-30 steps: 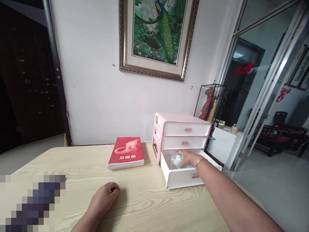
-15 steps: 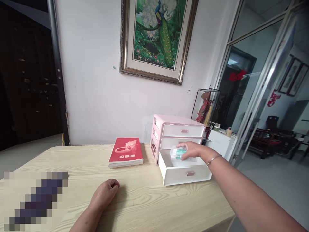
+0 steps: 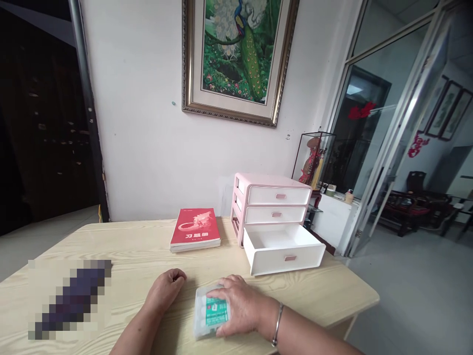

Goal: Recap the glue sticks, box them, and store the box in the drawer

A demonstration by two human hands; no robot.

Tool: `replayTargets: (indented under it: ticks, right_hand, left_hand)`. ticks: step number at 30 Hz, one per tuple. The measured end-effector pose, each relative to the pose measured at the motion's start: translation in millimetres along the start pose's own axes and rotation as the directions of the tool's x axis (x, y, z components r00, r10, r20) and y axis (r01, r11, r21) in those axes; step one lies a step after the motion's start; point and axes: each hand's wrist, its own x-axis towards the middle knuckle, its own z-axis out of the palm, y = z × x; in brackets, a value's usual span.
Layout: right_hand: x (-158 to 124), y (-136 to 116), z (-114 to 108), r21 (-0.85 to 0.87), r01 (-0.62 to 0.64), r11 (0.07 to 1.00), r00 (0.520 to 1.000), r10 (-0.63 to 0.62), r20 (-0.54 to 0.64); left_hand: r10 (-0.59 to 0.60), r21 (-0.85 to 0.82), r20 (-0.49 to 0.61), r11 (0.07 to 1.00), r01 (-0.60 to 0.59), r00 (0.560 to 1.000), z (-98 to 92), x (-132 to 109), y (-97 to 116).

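Note:
My right hand (image 3: pixel 240 305), with a bracelet at the wrist, grips a translucent plastic box (image 3: pixel 199 315) from its right side. A green label with white print shows on the box, partly covered by my fingers. The box is low over the front of the table or resting on it; I cannot tell which. My left hand (image 3: pixel 164 293) rests on the wood to the left of the box, its fingers curled into a loose fist with nothing visible in it. Behind my right hand, the bottom drawer (image 3: pixel 290 261) of a pink and white drawer unit (image 3: pixel 271 180) is pulled out, its visible inside bare.
A red-covered book (image 3: pixel 195 227) lies left of the drawer unit on the wooden table (image 3: pixel 125 246). At the left, a dark thing (image 3: pixel 74 301) is pixelated. A glass case (image 3: pixel 312 158) stands behind the unit, and a framed peacock picture (image 3: pixel 236 106) hangs above.
My right hand has come out of the bottom drawer with the plastic box, moving left and toward me to the table's front. My left hand stays curled in nearly the same place.

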Motion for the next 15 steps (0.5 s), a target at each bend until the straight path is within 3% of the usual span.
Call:
replayTargets:
  ticks: [3,5,6,8,10,11,13,15]
  right_hand:
    - [-8.3,6.7,6.4,0.097,-0.013,0.995,0.993,0.025,-0.118]
    - [-19.4,18.2,5.6,0.181,-0.104,0.978,0.946,0.153,-0.286]
    - [-26.0,28.1,4.8,0.229,-0.172,0.958,0.890,0.251,-0.382]
    - [-39.9,56.5,2.8,0.307,-0.318,0.897,0.707,0.440,-0.554]
    - [-52.7,92.4,-0.7,0.388,-0.447,0.806,0.512,0.587,-0.628]
    - [-57.8,110.3,-3.1,0.408,-0.495,0.768,0.444,0.626,-0.641]
    - [-63.2,140.5,-8.5,0.403,-0.569,0.717,0.367,0.660,-0.656]
    - [-60.9,159.8,-13.7,0.357,-0.621,0.697,0.365,0.661,-0.656]
  left_hand:
    - [0.001,-0.007,-0.002,1.000,-0.001,1.000,2.4,1.2,-3.8]
    - [0.004,0.000,0.006,1.000,-0.004,1.000,2.7,0.4,-3.9]
    - [0.007,0.005,0.012,1.000,-0.007,1.000,2.5,-0.3,-3.1]
    - [0.018,0.011,0.027,1.000,-0.018,0.999,1.5,-2.2,-0.3]
    - [0.021,0.013,0.038,1.000,-0.021,0.999,0.3,-3.8,3.4]
    - [0.016,0.016,0.043,1.000,-0.017,0.999,-0.2,-4.3,5.2]
    - [0.001,0.033,0.053,0.999,-0.003,0.999,-1.1,-4.9,8.1]
    - [-0.006,0.048,0.062,0.999,0.003,0.998,-1.6,-5.0,9.8]
